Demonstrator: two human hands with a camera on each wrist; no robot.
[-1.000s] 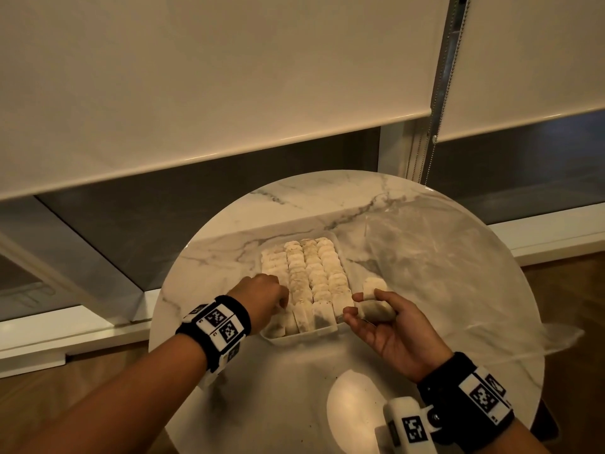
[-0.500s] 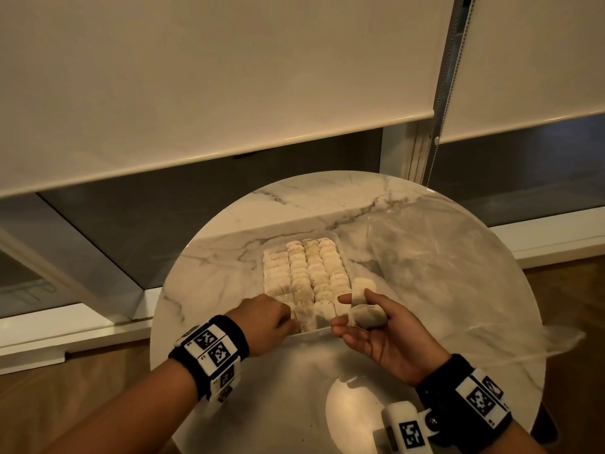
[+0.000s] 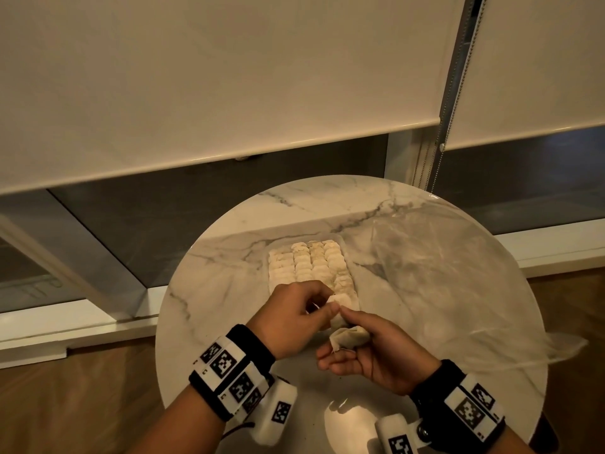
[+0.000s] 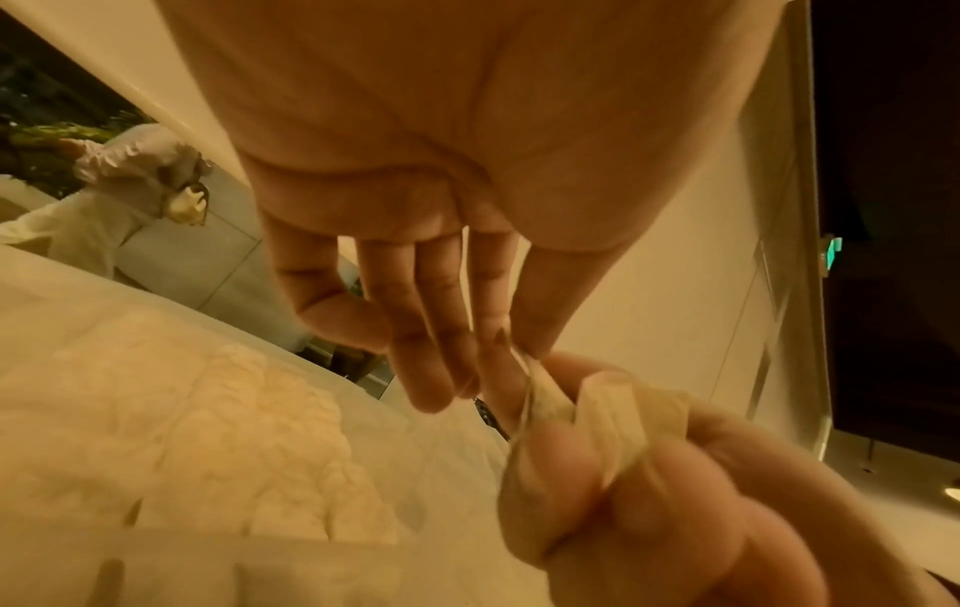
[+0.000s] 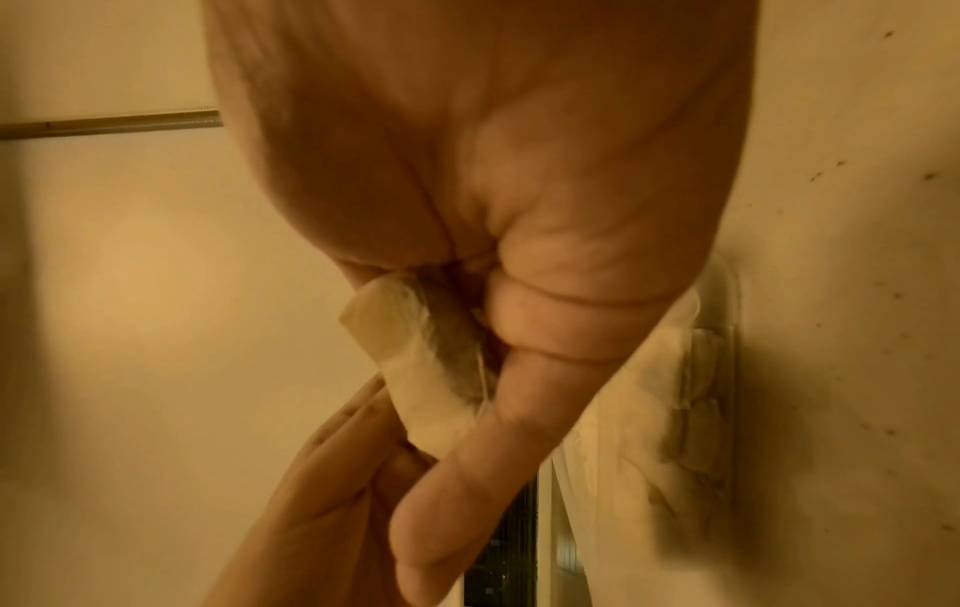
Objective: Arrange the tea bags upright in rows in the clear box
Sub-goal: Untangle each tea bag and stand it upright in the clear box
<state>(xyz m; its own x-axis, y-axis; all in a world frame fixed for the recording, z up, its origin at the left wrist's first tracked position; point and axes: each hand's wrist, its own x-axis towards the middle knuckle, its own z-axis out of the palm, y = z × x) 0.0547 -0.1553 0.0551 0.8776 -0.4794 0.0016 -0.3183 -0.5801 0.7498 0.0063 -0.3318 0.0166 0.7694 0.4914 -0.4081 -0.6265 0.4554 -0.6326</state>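
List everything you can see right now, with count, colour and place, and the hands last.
Round table: one, white marble with grey veins, under everything.
Clear box: one, transparent, middle of the table.
Tea bags in the box: too many to count, off-white, upright in four rows.
Loose tea bags: at least two, off-white, in the right hand.
Plastic bag: one, clear, flat on the table's right side.
Roller blinds: two, cream, behind the table.
Left hand: pinching a corner of a loose tea bag, at the box's near end.
Right hand: palm up, gripping the loose tea bags.
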